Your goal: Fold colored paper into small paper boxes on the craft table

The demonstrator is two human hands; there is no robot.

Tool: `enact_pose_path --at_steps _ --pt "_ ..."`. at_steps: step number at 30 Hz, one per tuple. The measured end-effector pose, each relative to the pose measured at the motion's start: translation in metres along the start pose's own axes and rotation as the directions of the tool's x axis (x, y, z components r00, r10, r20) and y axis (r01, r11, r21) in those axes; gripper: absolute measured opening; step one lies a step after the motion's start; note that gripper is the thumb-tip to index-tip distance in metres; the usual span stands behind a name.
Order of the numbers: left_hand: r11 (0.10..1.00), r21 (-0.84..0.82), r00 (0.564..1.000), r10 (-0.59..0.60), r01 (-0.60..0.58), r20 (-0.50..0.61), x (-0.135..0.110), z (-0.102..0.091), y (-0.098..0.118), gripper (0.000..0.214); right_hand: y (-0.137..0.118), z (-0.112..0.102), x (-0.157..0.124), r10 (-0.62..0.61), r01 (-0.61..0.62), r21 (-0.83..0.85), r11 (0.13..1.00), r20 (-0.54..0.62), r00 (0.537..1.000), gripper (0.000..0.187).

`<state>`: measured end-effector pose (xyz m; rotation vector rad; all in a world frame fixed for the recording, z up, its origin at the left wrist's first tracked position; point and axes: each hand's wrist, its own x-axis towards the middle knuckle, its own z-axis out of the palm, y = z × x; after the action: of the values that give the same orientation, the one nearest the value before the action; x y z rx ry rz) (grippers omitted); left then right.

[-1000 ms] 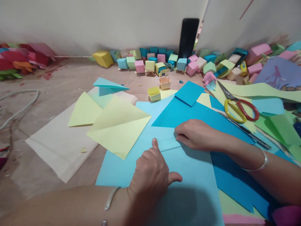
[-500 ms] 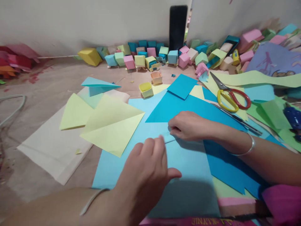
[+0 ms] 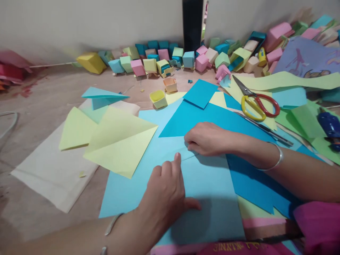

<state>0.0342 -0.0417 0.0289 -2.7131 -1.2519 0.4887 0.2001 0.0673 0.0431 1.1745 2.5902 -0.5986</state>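
Note:
A large light blue sheet of paper (image 3: pixel 209 180) lies in front of me, with a fold line crossing its middle. My left hand (image 3: pixel 165 198) rests on this sheet, index finger stretched along the fold and thumb spread to the side. At the other end of the line my right hand (image 3: pixel 206 139) is closed, its fingertips pinched down at the folded edge. Their exact grip is partly hidden. Bright blue paper (image 3: pixel 188 120) lies just beyond and under the right forearm, with a smaller blue folded piece (image 3: pixel 201 93) on top.
Yellow folded paper (image 3: pixel 122 141) and a white sheet (image 3: pixel 50 170) lie at left. Scissors (image 3: pixel 256 102) and a pen (image 3: pixel 269 131) sit at right. Small paper boxes (image 3: pixel 150 66) line the wall, where a phone (image 3: pixel 192 26) leans. A blue glue-like bottle (image 3: pixel 329 124) is far right.
The view has shifted slightly, so most things appear a little further left. My left index finger now lies straighter on the fold. The right hand stays closed at the same spot.

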Motion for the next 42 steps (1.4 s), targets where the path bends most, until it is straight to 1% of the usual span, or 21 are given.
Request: enact_pose_path --at_steps 3,6,8,10,12,13,15,16,17,19,21,25,27,30,33,37,41,42 --pt "0.995 0.068 0.997 -0.07 0.069 0.017 -0.015 0.004 -0.005 0.108 0.0 0.0 0.0 -0.014 0.014 0.004 1.0 0.015 1.0 0.019" --pt "0.989 0.105 0.994 -0.104 0.101 0.027 -0.028 0.005 -0.01 0.106 0.001 0.0 0.0 -0.013 0.013 -0.005 1.0 0.008 1.0 0.018" --pt "0.987 0.1 0.99 -0.133 0.129 0.037 -0.035 0.001 -0.012 0.103 0.0 0.001 -0.001 -0.013 0.013 -0.009 1.0 0.005 1.0 0.018" --pt "0.982 0.086 0.984 -0.173 0.169 0.038 -0.039 -0.006 -0.015 0.094 -0.001 0.001 -0.001 -0.006 0.006 -0.009 1.0 0.012 1.0 0.019" --pt "0.979 0.078 0.983 -0.185 0.186 -0.017 -0.04 -0.012 -0.017 0.082 -0.001 0.0 -0.001 -0.003 0.003 -0.011 1.0 0.021 1.0 0.019" --pt "0.983 0.073 0.984 -0.165 0.17 -0.067 -0.039 -0.014 -0.018 0.078 -0.002 0.0 -0.001 -0.003 0.003 -0.011 1.0 0.02 1.0 0.02" --pt "0.997 0.047 0.983 -0.056 0.065 -0.178 -0.035 -0.012 -0.019 0.077 -0.001 -0.001 -0.001 -0.004 0.004 -0.01 1.0 0.011 1.0 0.02" --pt "1.0 0.025 0.979 -0.001 0.006 -0.205 -0.032 -0.009 -0.019 0.078 -0.001 -0.001 -0.001 -0.001 0.001 -0.009 1.0 0.007 1.0 0.02" --pt "0.999 0.002 0.978 0.043 -0.043 -0.202 -0.029 -0.004 -0.018 0.078 -0.001 -0.001 -0.001 0.003 -0.003 -0.008 1.0 0.005 1.0 0.02" --pt "0.998 -0.022 0.983 0.057 -0.062 -0.175 -0.024 0.005 -0.016 0.076 0.0 -0.001 -0.002 0.014 -0.014 -0.007 1.0 0.015 1.0 0.02" --pt "0.998 -0.027 0.984 0.05 -0.055 -0.168 -0.02 0.011 -0.014 0.077 -0.002 0.001 -0.003 0.029 -0.029 -0.013 1.0 0.019 0.999 0.026" --pt "0.998 -0.028 0.971 0.051 -0.059 -0.236 -0.017 0.012 -0.01 0.083 -0.011 0.004 -0.004 0.088 -0.09 -0.067 0.994 -0.026 0.996 0.051" --pt "0.998 -0.029 0.961 0.05 -0.061 -0.271 -0.017 0.012 -0.01 0.082 -0.013 0.004 -0.004 0.111 -0.113 -0.084 0.99 -0.021 0.994 0.054" --pt "0.997 -0.037 0.946 0.049 -0.064 -0.32 -0.016 0.013 -0.012 0.074 -0.009 0.0 -0.003 0.128 -0.125 -0.083 0.989 0.025 0.991 0.05" --pt "0.996 -0.049 0.921 0.047 -0.072 -0.387 -0.017 0.018 -0.015 0.066 0.0 -0.007 -0.004 0.171 -0.166 -0.094 0.982 0.057 0.984 0.043" --pt "0.995 -0.049 0.881 0.049 -0.081 -0.47 -0.018 0.025 -0.015 0.068 0.005 -0.015 -0.009 0.184 -0.175 -0.111 0.978 0.077 0.98 0.032" --pt "0.996 -0.068 0.885 0.018 -0.056 -0.466 -0.02 0.028 -0.013 0.069 0.009 -0.019 -0.016 0.174 -0.161 -0.14 0.977 0.083 0.981 0.02" --pt "0.996 -0.068 0.886 0.017 -0.055 -0.463 -0.02 0.028 -0.013 0.069 0.011 -0.019 -0.018 0.152 -0.142 -0.135 0.981 0.07 0.986 0.016"
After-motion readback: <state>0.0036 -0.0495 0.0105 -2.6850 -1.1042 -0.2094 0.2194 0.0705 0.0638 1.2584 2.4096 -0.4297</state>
